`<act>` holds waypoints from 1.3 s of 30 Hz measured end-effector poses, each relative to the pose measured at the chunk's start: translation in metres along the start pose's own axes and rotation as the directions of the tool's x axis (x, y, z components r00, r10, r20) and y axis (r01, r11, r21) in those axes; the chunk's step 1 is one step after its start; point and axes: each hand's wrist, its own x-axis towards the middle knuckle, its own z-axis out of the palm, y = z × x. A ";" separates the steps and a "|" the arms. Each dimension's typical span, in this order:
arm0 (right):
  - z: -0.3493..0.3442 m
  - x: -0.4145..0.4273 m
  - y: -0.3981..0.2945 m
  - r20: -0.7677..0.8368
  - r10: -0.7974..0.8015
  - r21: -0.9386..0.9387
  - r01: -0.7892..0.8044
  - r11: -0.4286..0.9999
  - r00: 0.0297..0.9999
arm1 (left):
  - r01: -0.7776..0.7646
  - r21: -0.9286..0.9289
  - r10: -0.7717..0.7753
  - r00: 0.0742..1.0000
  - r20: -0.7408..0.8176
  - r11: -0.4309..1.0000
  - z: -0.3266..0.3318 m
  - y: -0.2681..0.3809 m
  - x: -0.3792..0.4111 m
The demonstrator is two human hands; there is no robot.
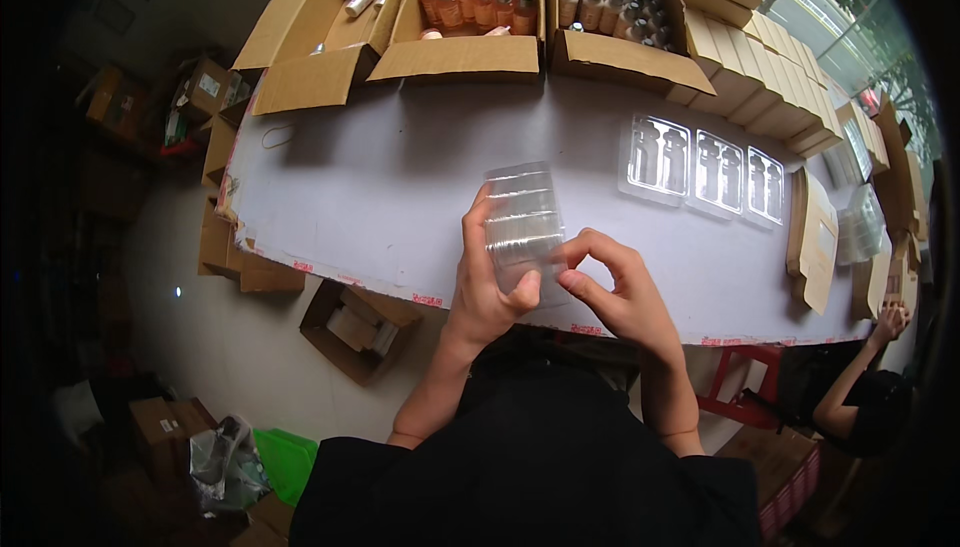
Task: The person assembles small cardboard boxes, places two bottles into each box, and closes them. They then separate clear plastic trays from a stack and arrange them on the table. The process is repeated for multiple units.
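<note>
A stack of clear plastic blister trays [525, 224] is held above the white-covered table, with my left hand [484, 284] wrapped around its left side and the thumb across its near face. At the stack's lower right edge, the thumb and forefinger of my right hand [619, 284] pinch the plastic. Whether they grip one tray or more cannot be told. To the right of the stack, three clear trays, a left one [656, 159], a middle one [718, 173] and a right one [765, 185], lie in a row on the table, each with bottle-shaped hollows.
Open cartons of bottles, left [307, 86], middle [457, 59] and right [630, 59], line the far edge. Pale boxes [757, 74] are stacked far right, with a folded carton [814, 239] nearer. A co-worker's hand [891, 322] is at right. A carton [360, 333] stands below the table.
</note>
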 end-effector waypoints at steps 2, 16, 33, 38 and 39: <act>0.003 0.001 0.001 -0.022 -0.018 -0.009 0.018 1.000 1.000 | -0.022 0.007 0.022 1.000 -0.007 1.000 0.000 0.000 0.002; -0.011 0.016 -0.001 -0.230 -0.199 -0.250 0.140 0.958 0.953 | -0.155 -0.004 0.147 0.946 -0.290 0.988 -0.032 -0.007 0.007; -0.017 0.035 0.004 0.030 -0.357 -0.651 0.290 0.702 0.934 | -0.146 -0.060 0.131 0.971 -0.197 0.987 -0.024 0.001 0.000; 0.008 0.023 -0.014 0.140 -0.194 -0.312 0.230 0.922 0.971 | -0.117 -0.066 0.106 0.982 -0.157 0.991 -0.016 0.003 -0.002; 0.009 0.024 -0.013 0.133 -0.166 -0.276 0.198 0.941 0.977 | -0.117 -0.078 0.104 0.982 -0.156 0.990 -0.016 0.003 -0.003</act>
